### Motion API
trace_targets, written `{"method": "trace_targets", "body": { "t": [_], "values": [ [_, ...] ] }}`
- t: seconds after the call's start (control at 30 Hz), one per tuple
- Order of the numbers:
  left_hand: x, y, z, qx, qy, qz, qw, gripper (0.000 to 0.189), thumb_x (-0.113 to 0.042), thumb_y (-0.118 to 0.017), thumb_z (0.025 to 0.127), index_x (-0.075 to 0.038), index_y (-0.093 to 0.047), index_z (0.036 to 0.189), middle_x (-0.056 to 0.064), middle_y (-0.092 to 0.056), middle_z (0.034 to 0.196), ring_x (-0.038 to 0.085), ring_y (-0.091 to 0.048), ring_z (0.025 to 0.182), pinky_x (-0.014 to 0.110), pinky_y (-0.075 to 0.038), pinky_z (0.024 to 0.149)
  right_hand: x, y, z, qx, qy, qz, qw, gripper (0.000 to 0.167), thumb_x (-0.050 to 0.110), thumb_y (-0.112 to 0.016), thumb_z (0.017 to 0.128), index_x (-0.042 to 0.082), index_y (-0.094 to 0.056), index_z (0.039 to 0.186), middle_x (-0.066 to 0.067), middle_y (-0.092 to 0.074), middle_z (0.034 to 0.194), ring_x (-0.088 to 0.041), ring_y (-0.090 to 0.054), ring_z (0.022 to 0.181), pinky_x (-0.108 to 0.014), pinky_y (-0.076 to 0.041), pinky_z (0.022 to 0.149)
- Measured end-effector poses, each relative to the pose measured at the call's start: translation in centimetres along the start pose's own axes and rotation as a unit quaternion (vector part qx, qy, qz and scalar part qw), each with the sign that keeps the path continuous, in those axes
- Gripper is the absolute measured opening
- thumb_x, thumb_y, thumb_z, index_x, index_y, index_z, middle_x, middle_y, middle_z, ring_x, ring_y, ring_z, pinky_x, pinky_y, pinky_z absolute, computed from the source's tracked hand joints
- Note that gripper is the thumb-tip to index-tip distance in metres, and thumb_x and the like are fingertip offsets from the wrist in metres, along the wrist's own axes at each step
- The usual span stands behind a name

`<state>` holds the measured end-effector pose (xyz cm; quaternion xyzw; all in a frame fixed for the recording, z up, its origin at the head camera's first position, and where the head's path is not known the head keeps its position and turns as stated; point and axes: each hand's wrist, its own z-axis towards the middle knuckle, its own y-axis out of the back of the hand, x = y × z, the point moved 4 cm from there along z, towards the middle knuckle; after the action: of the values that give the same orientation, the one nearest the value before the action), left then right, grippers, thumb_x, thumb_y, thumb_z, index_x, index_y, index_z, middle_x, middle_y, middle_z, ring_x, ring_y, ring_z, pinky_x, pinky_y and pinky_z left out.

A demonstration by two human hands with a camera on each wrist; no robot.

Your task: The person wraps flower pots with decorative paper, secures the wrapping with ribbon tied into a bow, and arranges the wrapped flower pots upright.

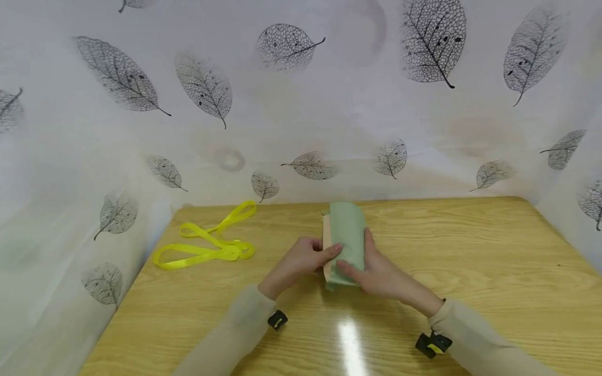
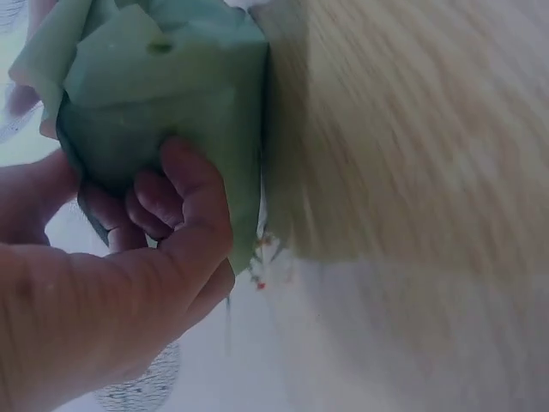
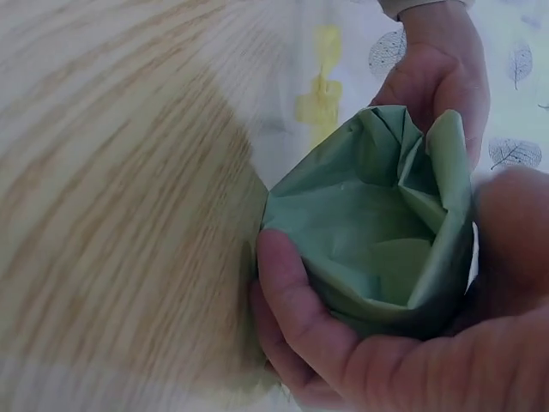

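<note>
A green paper wrap point(image 1: 349, 235), rolled into a short bundle with a peach-coloured strip point(image 1: 326, 235) along its left side, is held between both hands over the table. My left hand point(image 1: 308, 257) grips its left side, thumb on the front and the other fingers behind. On the right side my right hand point(image 1: 383, 272) holds the paper, thumb across the lower front. In the right wrist view the end of the paper point(image 3: 360, 215) is creased and folded inward into a hollow. Small reddish bits on thin stems point(image 2: 260, 264) show past the paper's edge in the left wrist view.
A loosely looped yellow ribbon point(image 1: 211, 251) lies on the left of the wooden table point(image 1: 470, 250). Behind the table hangs a pale cloth point(image 1: 329, 115) printed with leaves. Small black devices point(image 1: 433, 344) sit at both wrists.
</note>
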<state>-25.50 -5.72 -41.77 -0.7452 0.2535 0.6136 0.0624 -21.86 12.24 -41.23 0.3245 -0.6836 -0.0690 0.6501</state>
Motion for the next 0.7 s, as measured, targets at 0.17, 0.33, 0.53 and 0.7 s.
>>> {"method": "trace_targets", "body": {
  "t": [0.17, 0.33, 0.53, 0.7],
  "values": [
    [0.22, 0.04, 0.04, -0.022, 0.002, -0.022, 0.9995, 0.039, -0.033, -0.067, 0.101, 0.004, -0.072, 0.108, 0.007, -0.074, 0.093, 0.008, -0.068, 0.077, 0.027, -0.059, 0.077, -0.21, -0.19, -0.12, 0.018, -0.044, 0.068, 0.9965, 0.088, 0.056, -0.019, 0.11, -0.003, 0.03, 0.154, -0.047, -0.008, 0.158, -0.055, -0.05, 0.129, -0.046, -0.064, 0.072],
    [0.42, 0.16, 0.11, -0.039, 0.013, -0.033, 0.9986, 0.036, -0.029, -0.068, 0.1, 0.006, -0.071, 0.105, 0.004, -0.071, 0.089, 0.008, -0.066, 0.075, 0.025, -0.057, 0.072, -0.29, -0.21, 0.13, 0.011, -0.055, 0.074, 0.9957, 0.09, 0.049, -0.029, 0.111, -0.003, 0.029, 0.154, -0.043, -0.037, 0.143, -0.036, -0.065, 0.101, -0.041, -0.062, 0.067],
    [0.88, 0.3, 0.27, -0.042, 0.028, -0.053, 0.9974, 0.034, -0.028, -0.069, 0.1, 0.006, -0.07, 0.107, 0.004, -0.07, 0.093, 0.009, -0.067, 0.079, 0.025, -0.059, 0.075, -0.4, -0.21, 0.43, 0.003, -0.043, 0.06, 0.9973, 0.099, 0.052, -0.039, 0.108, -0.006, 0.026, 0.155, -0.038, -0.05, 0.13, -0.026, -0.067, 0.092, -0.039, -0.062, 0.063],
    [0.64, 0.94, -0.04, -0.086, 0.021, 0.011, 0.996, 0.043, -0.035, -0.077, 0.093, 0.003, -0.064, 0.11, 0.009, -0.066, 0.102, 0.013, -0.064, 0.085, 0.03, -0.059, 0.078, -0.09, 0.05, 0.65, -0.004, -0.02, 0.049, 0.9986, 0.092, 0.047, -0.04, 0.109, -0.005, 0.02, 0.157, -0.036, -0.051, 0.126, -0.027, -0.066, 0.087, -0.04, -0.061, 0.059]
  ]
}}
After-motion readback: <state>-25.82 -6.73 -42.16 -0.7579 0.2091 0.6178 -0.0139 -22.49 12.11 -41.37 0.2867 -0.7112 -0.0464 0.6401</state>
